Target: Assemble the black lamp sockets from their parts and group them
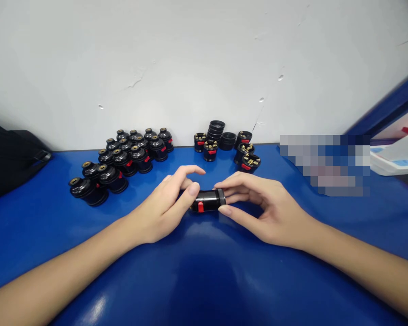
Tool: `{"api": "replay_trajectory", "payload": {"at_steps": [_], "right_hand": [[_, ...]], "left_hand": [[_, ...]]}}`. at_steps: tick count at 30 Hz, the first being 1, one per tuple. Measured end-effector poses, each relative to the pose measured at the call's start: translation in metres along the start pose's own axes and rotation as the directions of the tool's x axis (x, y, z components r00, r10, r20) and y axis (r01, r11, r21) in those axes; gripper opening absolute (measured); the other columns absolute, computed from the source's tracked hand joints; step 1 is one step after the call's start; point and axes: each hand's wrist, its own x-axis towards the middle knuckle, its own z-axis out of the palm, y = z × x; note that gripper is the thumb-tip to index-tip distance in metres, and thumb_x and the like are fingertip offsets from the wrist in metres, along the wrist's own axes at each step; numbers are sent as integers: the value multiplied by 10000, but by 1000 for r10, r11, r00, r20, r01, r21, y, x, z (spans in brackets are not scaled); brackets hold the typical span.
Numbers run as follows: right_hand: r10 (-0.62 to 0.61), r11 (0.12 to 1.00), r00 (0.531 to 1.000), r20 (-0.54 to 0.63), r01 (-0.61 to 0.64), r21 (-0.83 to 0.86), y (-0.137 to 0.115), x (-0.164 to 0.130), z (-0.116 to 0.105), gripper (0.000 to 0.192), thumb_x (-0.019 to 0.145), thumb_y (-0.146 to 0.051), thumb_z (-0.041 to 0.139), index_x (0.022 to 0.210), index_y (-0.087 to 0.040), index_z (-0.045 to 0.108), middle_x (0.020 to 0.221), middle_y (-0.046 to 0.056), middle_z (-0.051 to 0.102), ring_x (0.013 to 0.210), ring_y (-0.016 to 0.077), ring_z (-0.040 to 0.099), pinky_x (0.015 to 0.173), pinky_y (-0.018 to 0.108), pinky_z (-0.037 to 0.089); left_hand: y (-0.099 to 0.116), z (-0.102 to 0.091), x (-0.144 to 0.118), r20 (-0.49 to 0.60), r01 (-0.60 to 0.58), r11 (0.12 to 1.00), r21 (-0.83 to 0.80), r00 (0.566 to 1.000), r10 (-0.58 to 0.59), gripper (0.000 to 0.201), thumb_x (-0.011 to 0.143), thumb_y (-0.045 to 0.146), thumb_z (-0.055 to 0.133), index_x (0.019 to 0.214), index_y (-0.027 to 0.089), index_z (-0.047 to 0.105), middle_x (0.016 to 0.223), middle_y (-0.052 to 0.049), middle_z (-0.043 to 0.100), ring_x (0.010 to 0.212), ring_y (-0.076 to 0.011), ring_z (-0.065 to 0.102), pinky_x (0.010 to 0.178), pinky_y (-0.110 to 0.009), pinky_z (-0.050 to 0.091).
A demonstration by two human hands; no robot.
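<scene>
1. Blue tabletop point(204, 271) is filling the near view, and both bare forearms are lying across it, converging toward the middle.
2. The left hand point(163, 206) is closing thumb and fingers around the left end of a black socket point(206, 201) lying on its side; the index finger is arching over the top.
3. The right hand point(258, 206) is pinching the ridged ring at the socket's right end between thumb and fingertips, so both hands are clamping the same piece just above the table, at its centre.
4. A red tab is showing on the socket's near side.
5. Farther left, a cluster of assembled black sockets point(122, 160) is standing in rows.
6. Farther right, loose socket parts point(226, 142), some stacked rings and some brass-topped inserts, are sitting against the white wall point(204, 54).
</scene>
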Motion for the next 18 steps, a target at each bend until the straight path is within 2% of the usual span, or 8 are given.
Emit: {"api": "replay_trajectory", "payload": {"at_steps": [2, 4, 7, 10, 14, 16, 18], "right_hand": [[-11, 1000, 1000, 4, 11, -6, 0, 0, 0, 274, 979, -230, 790, 1237, -231, 700, 1114, 44, 789, 1001, 197, 846, 977, 320, 710], [-16, 1000, 1000, 10, 16, -7, 0, 0, 0, 272, 980, -228, 787, 1237, -232, 699, 1116, 45, 786, 1007, 198, 845, 979, 318, 709], [-10, 1000, 1000, 5, 10, -7, 0, 0, 0, 269, 980, -232, 788, 1233, -233, 699, 1113, 46, 785, 996, 196, 845, 975, 320, 710], [7, 1000, 1000, -6, -7, -3, 1, 0, 0, 266, 982, -248, 790, 1231, -228, 698, 1108, 49, 790, 980, 195, 844, 959, 323, 715], [23, 1000, 999, -23, -23, -5, 1, 0, -1, 255, 979, -271, 798, 1210, -221, 702, 1089, 51, 803, 951, 197, 844, 939, 331, 720], [32, 999, 999, -29, -32, -1, 1, 0, -2, 253, 976, -278, 802, 1202, -223, 702, 1087, 52, 809, 943, 203, 846, 937, 342, 722], [36, 999, 999, -33, -36, 0, 1, 0, -1, 257, 973, -279, 805, 1203, -228, 704, 1085, 51, 812, 944, 207, 846, 938, 350, 724]], "left_hand": [[2, -1, 2, 24, 38, 999, 8, 999, -38, 373, 1177, 486, 348, 1410, 250, 519, 780, 50, 596, 720, -154, 568, 757, -335, 423], [2, 0, 2, 41, 25, 999, -23, 999, -24, 339, 1170, 465, 393, 1402, 251, 516, 759, 63, 577, 686, -142, 549, 716, -318, 415], [-2, 3, 1, 18, -36, 997, -69, 999, 38, 302, 1151, 396, 475, 1418, 256, 471, 863, 37, 638, 784, -148, 597, 768, -314, 459], [-6, 4, -1, -60, -145, 989, -20, 988, 144, 337, 1090, 330, 621, 1385, 261, 473, 965, 9, 651, 880, -157, 597, 844, -320, 482], [-10, 5, -1, -147, -321, 939, 123, 930, 337, 477, 952, 264, 832, 1317, 260, 524, 1075, -21, 636, 934, -166, 589, 825, -305, 485], [-10, 5, 0, -159, -388, 896, 216, 891, 424, 430, 957, 177, 812, 1286, 255, 547, 1073, -25, 636, 948, -171, 579, 833, -307, 483], [-10, 5, 1, -160, -402, 869, 289, 875, 458, 451, 963, 190, 812, 1316, 260, 539, 1113, -42, 639, 996, -192, 581, 866, -329, 488]]}}
